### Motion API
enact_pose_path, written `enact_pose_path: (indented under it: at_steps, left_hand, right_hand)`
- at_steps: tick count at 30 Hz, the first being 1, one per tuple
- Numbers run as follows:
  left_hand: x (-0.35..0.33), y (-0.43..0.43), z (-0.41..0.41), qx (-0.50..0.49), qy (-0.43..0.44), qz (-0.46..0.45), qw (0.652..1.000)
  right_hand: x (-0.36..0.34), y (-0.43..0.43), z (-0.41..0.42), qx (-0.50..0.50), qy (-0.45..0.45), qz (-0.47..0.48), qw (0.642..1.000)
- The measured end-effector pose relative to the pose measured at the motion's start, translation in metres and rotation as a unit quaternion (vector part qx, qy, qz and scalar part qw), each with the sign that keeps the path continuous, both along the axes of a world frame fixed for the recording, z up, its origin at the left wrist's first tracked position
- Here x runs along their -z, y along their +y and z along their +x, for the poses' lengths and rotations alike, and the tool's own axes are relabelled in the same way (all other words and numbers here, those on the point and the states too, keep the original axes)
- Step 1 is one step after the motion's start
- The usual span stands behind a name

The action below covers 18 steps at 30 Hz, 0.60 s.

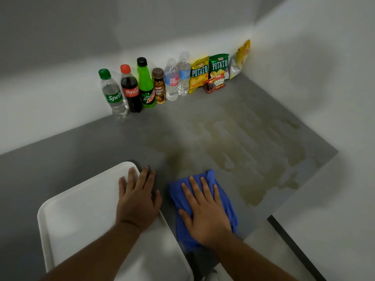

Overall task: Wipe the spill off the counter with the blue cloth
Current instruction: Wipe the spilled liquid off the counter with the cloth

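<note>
A crumpled blue cloth (pixel 222 191) lies on the grey counter (pixel 81 147) near its front edge. My right hand (pixel 205 213) rests flat on top of the cloth, fingers spread and pressing down. A wide yellowish-brown spill (pixel 249 147) is smeared in streaks over the counter beyond and to the right of the cloth, reaching the right edge. My left hand (pixel 138 199) lies flat, fingers apart, on the far right corner of a white tray (pixel 81 216), its fingertips reaching past the rim.
Along the back wall stand several bottles: Sprite (pixel 112 94), Coca-Cola (pixel 131 89), Mountain Dew (pixel 145 83), a brown drink (pixel 159 86) and two water bottles (pixel 177 78). Snack bags (pixel 211 71) fill the back corner. The counter's right edge (pixel 304 187) drops to a pale floor.
</note>
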<state>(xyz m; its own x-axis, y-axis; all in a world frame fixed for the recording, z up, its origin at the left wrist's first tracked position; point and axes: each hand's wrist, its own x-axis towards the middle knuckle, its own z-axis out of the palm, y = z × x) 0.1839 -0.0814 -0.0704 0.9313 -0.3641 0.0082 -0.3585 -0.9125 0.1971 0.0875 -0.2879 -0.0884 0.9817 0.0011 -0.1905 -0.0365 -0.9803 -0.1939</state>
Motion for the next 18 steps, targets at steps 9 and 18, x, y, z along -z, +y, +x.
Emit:
enact_pose_path:
  at_steps: [9,18]
  left_hand:
    - [0.005,0.002,0.003,0.006,0.008,-0.009,1.000]
    - [0.010,0.002,0.004,0.006,-0.003,-0.020,1.000]
  right_hand:
    - [0.001,-0.033,0.006,0.076,-0.009,-0.022,0.997]
    - [0.003,-0.002,0.033,0.014,-0.007,-0.011,1.000]
